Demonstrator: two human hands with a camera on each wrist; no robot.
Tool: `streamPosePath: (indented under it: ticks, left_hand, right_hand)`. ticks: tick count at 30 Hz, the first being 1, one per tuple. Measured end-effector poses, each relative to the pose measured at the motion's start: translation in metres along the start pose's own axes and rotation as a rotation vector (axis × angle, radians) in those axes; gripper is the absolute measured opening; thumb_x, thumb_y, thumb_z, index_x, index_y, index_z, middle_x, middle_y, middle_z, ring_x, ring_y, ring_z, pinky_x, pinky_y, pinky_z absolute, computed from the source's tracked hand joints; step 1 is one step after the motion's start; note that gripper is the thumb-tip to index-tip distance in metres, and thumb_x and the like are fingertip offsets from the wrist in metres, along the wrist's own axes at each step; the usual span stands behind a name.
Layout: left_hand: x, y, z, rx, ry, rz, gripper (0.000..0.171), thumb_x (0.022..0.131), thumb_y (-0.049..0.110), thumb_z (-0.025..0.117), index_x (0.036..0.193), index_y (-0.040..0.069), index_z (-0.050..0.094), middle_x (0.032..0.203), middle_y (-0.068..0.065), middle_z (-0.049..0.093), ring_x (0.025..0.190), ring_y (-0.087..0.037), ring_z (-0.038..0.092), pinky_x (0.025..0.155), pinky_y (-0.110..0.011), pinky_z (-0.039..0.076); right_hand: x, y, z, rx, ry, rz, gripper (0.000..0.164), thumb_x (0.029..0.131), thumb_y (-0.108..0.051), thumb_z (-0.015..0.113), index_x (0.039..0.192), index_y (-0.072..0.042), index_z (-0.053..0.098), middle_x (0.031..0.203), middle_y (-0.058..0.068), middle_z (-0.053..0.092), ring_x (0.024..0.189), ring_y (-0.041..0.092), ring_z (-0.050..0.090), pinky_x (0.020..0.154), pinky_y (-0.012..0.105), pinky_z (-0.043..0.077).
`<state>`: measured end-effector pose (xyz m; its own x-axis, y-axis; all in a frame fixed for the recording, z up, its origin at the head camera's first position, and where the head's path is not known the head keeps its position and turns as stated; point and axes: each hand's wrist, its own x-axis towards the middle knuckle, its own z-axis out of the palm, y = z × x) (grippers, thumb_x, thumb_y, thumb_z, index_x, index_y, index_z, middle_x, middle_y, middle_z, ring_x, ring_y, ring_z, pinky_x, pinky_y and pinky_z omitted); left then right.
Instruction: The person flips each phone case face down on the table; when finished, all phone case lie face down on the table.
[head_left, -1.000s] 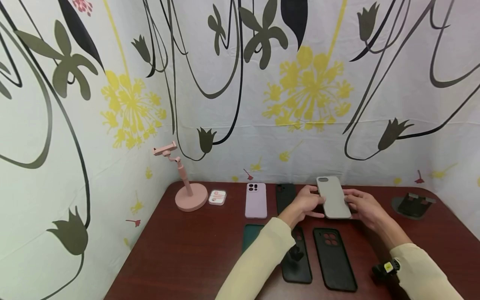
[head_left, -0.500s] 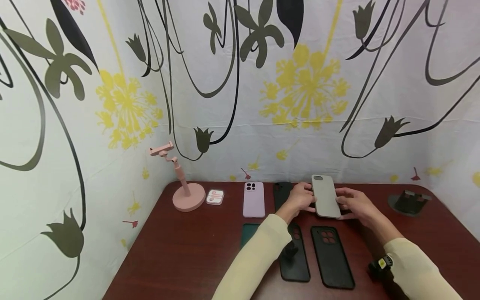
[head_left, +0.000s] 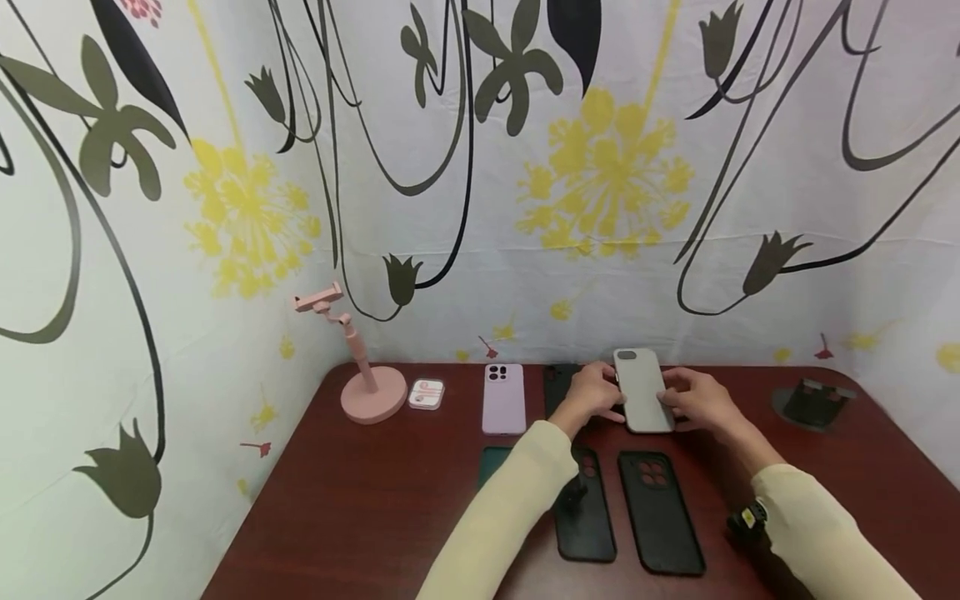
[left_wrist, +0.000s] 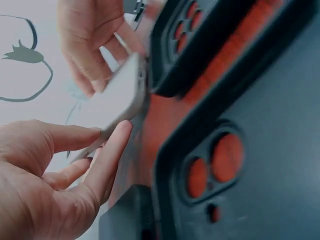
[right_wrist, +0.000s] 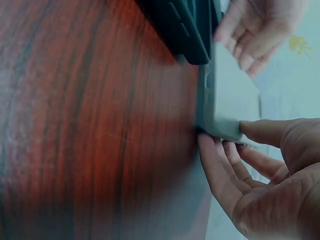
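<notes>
Currently both hands are holding the grey phone case [head_left: 642, 389] at 12 o'clock on the table [head_left: 375, 500], near the back edge. Left hand [head_left: 595, 397] is gripping its left long edge, thumb and fingers lightly curled round it; left wrist view is showing the fingers [left_wrist: 112, 150] touching the case [left_wrist: 117, 100] edge. Right hand [head_left: 693, 402] is pinching the right long edge; right wrist view is showing the thumb on top and fingers [right_wrist: 215, 165] underneath the case [right_wrist: 227, 100], which is sitting just off the wood. Lilac case [head_left: 503, 398] is lying at 10 o'clock of the held case, well apart. Two black cases [head_left: 660, 510] are lying at 6 o'clock, near the forearms; another dark case [head_left: 558, 385] is partly hidden behind the left hand. Pink phone stand [head_left: 360, 375] and a small white box [head_left: 426, 393] are sitting far out at 9 o'clock, black stand [head_left: 812, 402] at 3 o'clock.
</notes>
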<state>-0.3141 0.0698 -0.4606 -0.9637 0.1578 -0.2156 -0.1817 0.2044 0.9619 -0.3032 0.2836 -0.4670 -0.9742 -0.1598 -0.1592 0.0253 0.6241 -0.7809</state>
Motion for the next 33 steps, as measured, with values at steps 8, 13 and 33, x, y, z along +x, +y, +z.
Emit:
streamPosePath:
  ticks: [8,13,33]
  left_hand:
    - [0.005,0.005,-0.004,0.036,-0.013,-0.005,0.041,0.094,-0.009,0.07,0.134,-0.004,0.061,0.135,-0.027,0.053,0.092,-0.045,0.076,0.081,-0.049,0.069]
    - [0.011,0.001,-0.001,0.012,0.042,-0.013,0.043,0.09,-0.012,0.073,0.133,-0.006,0.065,0.137,-0.029,0.054,0.092,-0.044,0.078,0.078,-0.049,0.069]
    - [0.016,-0.007,0.009,0.381,0.175,0.034,0.066,0.087,-0.009,0.068,0.049,0.021,0.022,0.039,0.004,0.02,0.051,-0.024,0.074,0.031,-0.024,0.025]
  right_hand:
    - [0.002,-0.003,0.004,-0.061,0.017,-0.01,0.058,0.107,-0.021,0.062,0.154,0.007,0.042,0.134,0.037,0.06,0.107,0.04,0.072,0.073,0.043,0.068]
    - [0.006,-0.004,0.004,-0.117,0.026,-0.025,0.059,0.105,-0.019,0.065,0.153,0.01,0.045,0.127,0.034,0.065,0.1,0.034,0.075,0.073,0.04,0.067]
    - [0.01,-0.003,0.009,-0.16,-0.053,-0.048,0.059,0.102,-0.015,0.069,0.148,0.015,0.045,0.12,0.03,0.063,0.097,0.028,0.071,0.073,0.04,0.067]
